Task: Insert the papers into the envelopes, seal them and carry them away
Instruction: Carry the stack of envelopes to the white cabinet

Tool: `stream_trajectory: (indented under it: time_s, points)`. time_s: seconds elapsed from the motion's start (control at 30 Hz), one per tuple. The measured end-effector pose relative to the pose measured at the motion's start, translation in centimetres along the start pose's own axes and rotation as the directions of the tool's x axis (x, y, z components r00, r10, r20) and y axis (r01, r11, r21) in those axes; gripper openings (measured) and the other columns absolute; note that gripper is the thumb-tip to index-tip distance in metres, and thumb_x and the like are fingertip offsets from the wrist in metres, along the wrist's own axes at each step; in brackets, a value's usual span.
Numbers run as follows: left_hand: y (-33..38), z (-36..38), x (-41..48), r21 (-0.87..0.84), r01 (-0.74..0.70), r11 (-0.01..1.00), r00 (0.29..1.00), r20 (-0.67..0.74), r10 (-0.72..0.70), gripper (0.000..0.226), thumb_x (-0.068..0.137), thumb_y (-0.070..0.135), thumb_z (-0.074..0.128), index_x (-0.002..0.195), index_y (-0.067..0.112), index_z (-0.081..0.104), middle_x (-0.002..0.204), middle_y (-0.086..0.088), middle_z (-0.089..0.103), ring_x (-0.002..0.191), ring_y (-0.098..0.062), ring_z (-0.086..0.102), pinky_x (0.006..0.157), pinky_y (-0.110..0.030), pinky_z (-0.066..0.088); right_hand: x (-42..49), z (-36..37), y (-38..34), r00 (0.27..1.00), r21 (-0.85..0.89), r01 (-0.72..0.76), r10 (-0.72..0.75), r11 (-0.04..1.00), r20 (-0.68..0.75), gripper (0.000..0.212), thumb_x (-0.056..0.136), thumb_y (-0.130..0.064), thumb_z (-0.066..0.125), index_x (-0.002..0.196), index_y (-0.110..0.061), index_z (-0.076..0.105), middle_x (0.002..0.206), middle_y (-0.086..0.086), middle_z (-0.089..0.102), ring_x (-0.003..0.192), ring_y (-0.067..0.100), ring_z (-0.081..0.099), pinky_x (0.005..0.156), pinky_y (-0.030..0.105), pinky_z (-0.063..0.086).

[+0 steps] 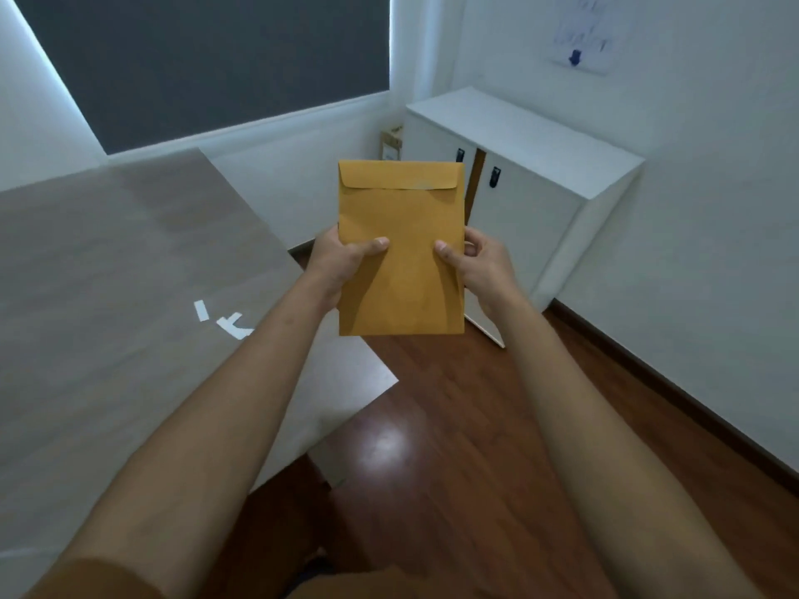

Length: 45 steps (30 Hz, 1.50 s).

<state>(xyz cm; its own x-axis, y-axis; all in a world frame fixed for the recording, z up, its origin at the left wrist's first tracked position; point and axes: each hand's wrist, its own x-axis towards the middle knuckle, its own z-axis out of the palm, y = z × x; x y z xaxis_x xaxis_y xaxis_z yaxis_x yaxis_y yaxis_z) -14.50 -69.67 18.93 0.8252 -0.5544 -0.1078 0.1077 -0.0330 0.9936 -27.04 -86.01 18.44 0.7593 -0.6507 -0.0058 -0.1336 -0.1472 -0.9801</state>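
A brown envelope (402,218) is held upright in front of me, its flap folded down along the top edge. My left hand (341,261) grips its left side, thumb on the front and fingers behind. My right hand (475,263) grips the right side the same way. The envelope hangs in the air past the corner of the grey table (129,261), over the wooden floor. No loose papers are in view.
Small white paper strips (225,319) lie on the table near its right edge. A white cabinet (532,140) with two black handles stands against the wall ahead on the right. A dark window blind (216,58) fills the back wall. Wooden floor (454,425) stretches below.
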Motion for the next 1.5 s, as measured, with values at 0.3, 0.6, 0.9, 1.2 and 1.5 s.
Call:
stream_trajectory:
  time_s: [0.3, 0.6, 0.9, 1.2, 1.5]
  points:
    - [2.4, 12.4, 6.5, 0.017, -0.02, 1.0, 0.997, 0.08, 0.019, 0.023, 0.085, 0.018, 0.072, 0.106, 0.023, 0.063, 0.101, 0.004, 0.068, 0.089, -0.015, 0.064, 0.065, -0.029, 0.052, 5.0, -10.5, -0.4, 0.97, -0.038, 0.006, -0.014, 0.999, -0.242, 0.031, 0.089, -0.028, 0.071, 0.119, -0.021, 0.067, 0.102, -0.005, 0.069, 0.097, 0.015, 0.066, 0.086, 0.036, 0.056]
    - [4.6, 20.7, 21.2, 0.029, -0.019, 0.999, 0.991, 0.135, 0.015, 0.018, 0.086, 0.02, 0.068, 0.103, 0.024, 0.064, 0.099, 0.004, 0.068, 0.092, -0.018, 0.064, 0.076, -0.035, 0.054, 19.0, -16.8, 0.1, 0.93, 0.015, -0.037, 0.04, 0.999, -0.365, 0.034, 0.084, -0.025, 0.077, 0.11, -0.017, 0.057, 0.1, 0.001, 0.065, 0.094, 0.02, 0.066, 0.083, 0.037, 0.056]
    - [5.4, 26.4, 37.5, 0.084, -0.005, 0.996, 0.986, 0.169, -0.009, 0.032, 0.09, 0.018, 0.065, 0.12, 0.019, 0.054, 0.104, 0.004, 0.064, 0.09, -0.014, 0.062, 0.072, -0.031, 0.052, 34.7, -20.0, 1.4, 0.907, 0.112, -0.103, 0.14, 0.988, -0.397, 0.037, 0.083, -0.024, 0.078, 0.109, -0.016, 0.052, 0.098, 0.0, 0.062, 0.088, 0.015, 0.064, 0.078, 0.033, 0.055]
    - [3.4, 30.2, 50.4, 0.163, 0.057, 0.985, 0.987, 0.14, -0.08, 0.024, 0.088, 0.018, 0.065, 0.109, 0.024, 0.055, 0.104, 0.004, 0.064, 0.093, -0.019, 0.064, 0.077, -0.037, 0.054, 46.9, -22.0, 5.5, 0.885, 0.205, -0.249, 0.308, 0.947, -0.348, 0.028, 0.089, -0.019, 0.067, 0.114, -0.018, 0.054, 0.112, 0.005, 0.066, 0.1, 0.021, 0.067, 0.087, 0.043, 0.057]
    - [1.6, 35.2, 64.1, 0.222, 0.114, 0.968, 0.98, 0.137, -0.147, 0.032, 0.085, 0.019, 0.068, 0.115, 0.022, 0.057, 0.107, -0.001, 0.065, 0.092, -0.022, 0.065, 0.077, -0.038, 0.056, 60.8, -24.9, 9.8, 0.864, 0.236, -0.299, 0.367, 0.925, -0.346, 0.022, 0.086, -0.013, 0.068, 0.106, -0.017, 0.058, 0.107, 0.004, 0.068, 0.096, 0.02, 0.068, 0.085, 0.048, 0.058]
